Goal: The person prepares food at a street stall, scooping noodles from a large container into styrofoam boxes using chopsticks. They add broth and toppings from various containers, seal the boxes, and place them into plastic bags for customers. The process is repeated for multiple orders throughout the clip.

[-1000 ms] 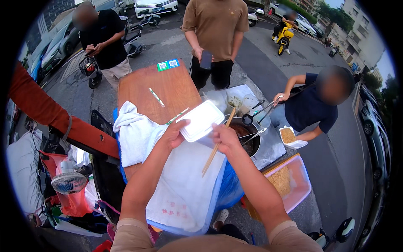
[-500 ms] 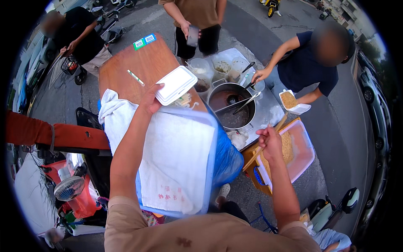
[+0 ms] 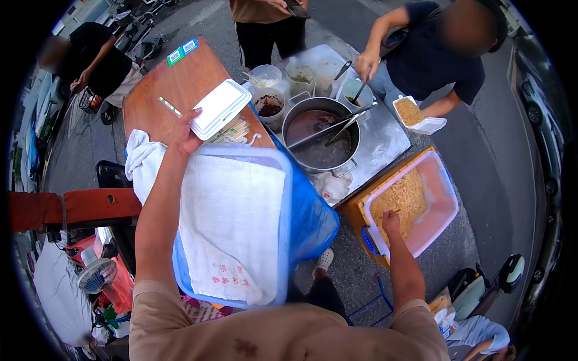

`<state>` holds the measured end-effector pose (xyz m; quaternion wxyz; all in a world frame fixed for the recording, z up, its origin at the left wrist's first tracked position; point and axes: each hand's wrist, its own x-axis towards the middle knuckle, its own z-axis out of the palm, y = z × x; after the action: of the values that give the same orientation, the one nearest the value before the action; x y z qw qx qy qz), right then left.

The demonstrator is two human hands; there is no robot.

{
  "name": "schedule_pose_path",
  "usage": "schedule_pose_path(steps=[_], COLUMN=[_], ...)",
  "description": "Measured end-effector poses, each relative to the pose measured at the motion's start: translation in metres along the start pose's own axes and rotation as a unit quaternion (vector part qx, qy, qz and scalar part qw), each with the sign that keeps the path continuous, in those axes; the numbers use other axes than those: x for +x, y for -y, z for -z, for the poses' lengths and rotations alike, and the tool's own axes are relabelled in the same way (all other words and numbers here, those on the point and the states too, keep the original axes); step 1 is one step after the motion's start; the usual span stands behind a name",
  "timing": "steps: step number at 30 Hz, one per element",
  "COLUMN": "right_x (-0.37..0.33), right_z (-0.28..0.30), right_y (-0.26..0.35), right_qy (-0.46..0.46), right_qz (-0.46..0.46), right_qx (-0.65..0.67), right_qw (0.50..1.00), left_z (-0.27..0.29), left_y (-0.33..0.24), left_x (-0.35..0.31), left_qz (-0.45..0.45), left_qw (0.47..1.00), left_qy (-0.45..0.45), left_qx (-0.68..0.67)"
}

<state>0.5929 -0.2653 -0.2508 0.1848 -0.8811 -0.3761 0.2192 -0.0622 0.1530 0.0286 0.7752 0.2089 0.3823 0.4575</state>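
My left hand (image 3: 185, 133) grips the near-left edge of a white takeout box (image 3: 221, 108), its lid uppermost, over the wooden board. My right hand (image 3: 391, 224) is closed at the near edge of a pale pink tub (image 3: 441, 201). Tan noodles (image 3: 404, 194) fill much of this tub. Only a short bit of the wooden chopsticks (image 3: 393, 212) shows beside my fingers; the rest is hidden. Below my left hand, a white cloth (image 3: 232, 222) covers a blue-rimmed plastic tub (image 3: 286, 240).
A divided pot (image 3: 355, 144) of dark broth with ladles stands on a metal table (image 3: 391, 144), beside several sauce containers (image 3: 269, 102). Across it, a person (image 3: 439, 72) holds an open box of noodles (image 3: 411, 112) and a spoon handle. Bundled chopsticks (image 3: 235, 129) lie on the wooden board (image 3: 150, 114).
My right hand has swung the chopsticks from above the tub's edge down to the noodles. The view has shifted; my left hand still holds the box. The person opposite has moved the spoon to a sauce container.
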Motion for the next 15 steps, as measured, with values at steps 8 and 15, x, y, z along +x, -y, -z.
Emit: schedule_pose_path(steps=[8,15], right_x=[-0.053,-0.027], right_z=[0.064,-0.009], right_y=[0.186,0.480], right_qy=[-0.115,0.227], right_qz=[0.174,0.317], right_qx=[0.044,0.271], right_qw=[0.977,0.880], left_z=[-0.010,0.011], left_y=[0.003,0.032], left_x=[-0.059,-0.134], left_qz=[-0.092,-0.136], left_qw=[0.991,0.971], left_qy=[0.031,-0.013], left_qx=[-0.094,-0.195])
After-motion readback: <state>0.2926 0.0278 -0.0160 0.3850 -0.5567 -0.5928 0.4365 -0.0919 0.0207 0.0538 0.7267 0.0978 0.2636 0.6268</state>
